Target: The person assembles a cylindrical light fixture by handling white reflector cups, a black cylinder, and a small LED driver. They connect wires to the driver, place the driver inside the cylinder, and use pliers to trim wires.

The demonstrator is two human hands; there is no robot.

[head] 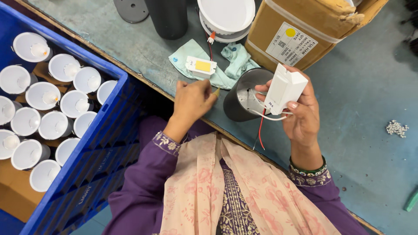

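Note:
My right hand [302,117] holds a white rectangular driver box [285,88], tilted, just right of a dark cylindrical lamp housing [244,99] that lies on the grey-green table with its open end toward the hand. Thin white and red wires [260,126] run from the box toward the housing and hang over the table edge. My left hand [191,102] is closed, pinching a small yellowish piece [216,92] at its fingertips, just left of the housing.
A blue crate [93,143] at the left holds several white cup-shaped lamp parts. On the table lie a teal cloth [235,61] with another white driver [200,66], a white round fixture [226,17], a black cylinder [167,17], a cardboard box [300,30] and small screws [396,128].

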